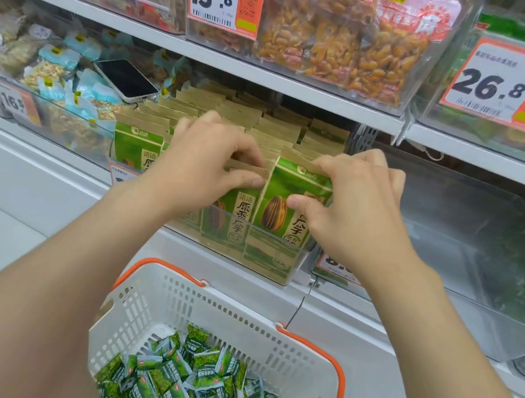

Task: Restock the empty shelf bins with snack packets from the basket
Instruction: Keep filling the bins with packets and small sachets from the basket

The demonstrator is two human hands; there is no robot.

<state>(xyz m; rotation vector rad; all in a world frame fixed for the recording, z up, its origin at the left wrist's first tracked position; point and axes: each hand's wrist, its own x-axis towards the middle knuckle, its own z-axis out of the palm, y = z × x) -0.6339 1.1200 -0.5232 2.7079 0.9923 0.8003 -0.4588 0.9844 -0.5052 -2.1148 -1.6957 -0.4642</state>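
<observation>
Reaching into a clear bin [277,270], the left hand [204,164] and right hand [358,201] each pinched the paper top of an upright green seed pack [291,186]. Small green snack packets [188,384] lay in the white basket [235,309] beneath the bin.

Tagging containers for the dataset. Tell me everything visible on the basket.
The basket is white plastic with slotted walls and two orange handles lying down along its rim. It sits upright below the shelf, its near end cut off by the frame. Small green packets lie loose inside. The left hand and right hand are off it, each pinching a seed bag above.
</observation>
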